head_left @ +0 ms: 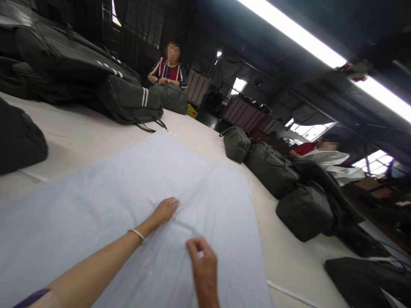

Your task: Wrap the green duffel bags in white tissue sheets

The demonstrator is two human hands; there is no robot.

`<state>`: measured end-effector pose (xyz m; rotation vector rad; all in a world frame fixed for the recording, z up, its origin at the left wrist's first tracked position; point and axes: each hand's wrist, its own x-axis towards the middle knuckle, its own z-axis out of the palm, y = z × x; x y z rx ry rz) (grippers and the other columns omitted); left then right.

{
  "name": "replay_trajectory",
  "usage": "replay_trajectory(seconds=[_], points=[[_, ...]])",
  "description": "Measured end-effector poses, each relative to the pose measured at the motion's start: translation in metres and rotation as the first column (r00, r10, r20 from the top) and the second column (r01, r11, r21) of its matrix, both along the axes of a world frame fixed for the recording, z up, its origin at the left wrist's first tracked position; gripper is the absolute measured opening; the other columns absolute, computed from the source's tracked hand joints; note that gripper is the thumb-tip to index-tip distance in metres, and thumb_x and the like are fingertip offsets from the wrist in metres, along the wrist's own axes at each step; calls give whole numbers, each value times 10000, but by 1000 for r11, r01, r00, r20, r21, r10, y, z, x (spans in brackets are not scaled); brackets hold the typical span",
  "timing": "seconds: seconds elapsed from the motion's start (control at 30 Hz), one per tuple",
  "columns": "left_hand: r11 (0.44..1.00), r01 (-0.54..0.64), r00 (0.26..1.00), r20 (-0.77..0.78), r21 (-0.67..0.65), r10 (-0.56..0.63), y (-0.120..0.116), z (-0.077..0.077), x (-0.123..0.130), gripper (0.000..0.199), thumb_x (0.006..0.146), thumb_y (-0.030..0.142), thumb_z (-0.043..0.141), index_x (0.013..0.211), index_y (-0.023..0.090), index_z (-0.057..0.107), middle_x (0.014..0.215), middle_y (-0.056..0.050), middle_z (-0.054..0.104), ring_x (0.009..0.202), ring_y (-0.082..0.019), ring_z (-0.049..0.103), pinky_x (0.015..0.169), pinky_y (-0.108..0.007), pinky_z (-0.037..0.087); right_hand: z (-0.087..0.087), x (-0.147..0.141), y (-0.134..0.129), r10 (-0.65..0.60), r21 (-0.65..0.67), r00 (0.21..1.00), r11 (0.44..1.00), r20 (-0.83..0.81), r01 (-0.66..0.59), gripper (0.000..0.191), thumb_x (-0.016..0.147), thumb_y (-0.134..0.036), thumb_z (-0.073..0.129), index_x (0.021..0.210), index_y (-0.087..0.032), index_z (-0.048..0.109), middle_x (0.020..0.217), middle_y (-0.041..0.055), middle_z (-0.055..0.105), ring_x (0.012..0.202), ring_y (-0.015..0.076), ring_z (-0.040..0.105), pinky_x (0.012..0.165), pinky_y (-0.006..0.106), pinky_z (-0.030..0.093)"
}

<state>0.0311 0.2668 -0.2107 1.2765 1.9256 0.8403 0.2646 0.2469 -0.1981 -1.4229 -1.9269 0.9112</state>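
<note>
A large pale bluish sheet (96, 205), thin and wrinkled, is spread over the white table. My left hand (165, 209), with a bracelet at the wrist, is closed on the sheet near its middle, where creases run out from the fingers. Lower and to the right, my right hand (204, 261) is in a pinch on the same sheet, thumb and index finger making a loop. The two hands are apart, and motion blurs both slightly.
Dark green bags (128, 98) with white stripes are piled at the back left; another bag (19, 137) sits at the left edge. Several bags (271, 169) line the table's right side. A person (171, 70) handles a bag across the table; another person (303, 149) is at the right.
</note>
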Motion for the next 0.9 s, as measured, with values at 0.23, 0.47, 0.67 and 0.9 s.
replay_trajectory(seconds=[0.23,0.47,0.67,0.9], points=[[989,-115,961,264,93,87,-3,-20,-8,432,910,483,361,1083,183,620,1134,-78,693,1051,-224,632,940,-326,479,-40,41,118,-386,218,895,915,226,339,418,641,-578,684,866,-226,678,856,72,670,860,286,593,782,389,411],[975,-180,889,445,128,106,-4,-18,-9,454,890,516,407,1084,175,637,1074,-59,714,1045,-237,636,955,-338,477,-45,46,116,-444,70,895,895,39,440,421,685,-606,578,773,-219,720,885,70,702,857,261,615,783,348,451],[969,-186,860,504,164,79,-9,-6,-8,555,857,488,435,1266,132,552,1163,-80,690,1042,-230,642,922,-315,500,0,18,76,-350,55,935,936,54,347,370,705,-572,628,752,-215,711,874,40,691,763,213,615,742,305,472],[985,-67,949,316,161,13,-43,21,-50,500,756,353,536,1225,203,623,1070,-38,725,964,-251,657,885,-332,485,-2,-56,3,15,19,995,1000,102,-17,293,814,-434,603,952,-201,714,859,45,698,687,211,652,676,326,541]])
